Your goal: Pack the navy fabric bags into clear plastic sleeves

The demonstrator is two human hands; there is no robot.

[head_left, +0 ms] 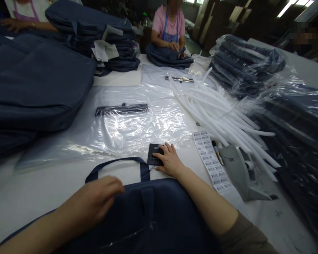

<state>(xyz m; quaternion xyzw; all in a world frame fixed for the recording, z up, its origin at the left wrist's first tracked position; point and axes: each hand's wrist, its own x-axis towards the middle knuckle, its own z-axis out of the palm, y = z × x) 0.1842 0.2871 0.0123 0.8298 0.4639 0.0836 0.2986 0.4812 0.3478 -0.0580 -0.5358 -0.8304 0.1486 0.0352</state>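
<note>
A dark blue bag (148, 215) lies flat on the white surface (29, 190) at the bottom middle of the frame, close to the person so both arms can reach over it. Its handle (116, 164) loops up toward the middle.

The right hand (169, 160) rests just past the handle, fingers (161, 151) spread flat, pressing down on a small black card (154, 153) so it stays put. Nothing is gripped.

The left hand (98, 199) hangs over the bag at lower left, fingers curled loosely, holding nothing I can see.

A big clear plastic sleeve (122, 123) lies open across the middle. White foam tubes (222, 113) and a barcode sticker strip (210, 160) sit on the right, easy to grab.
</note>
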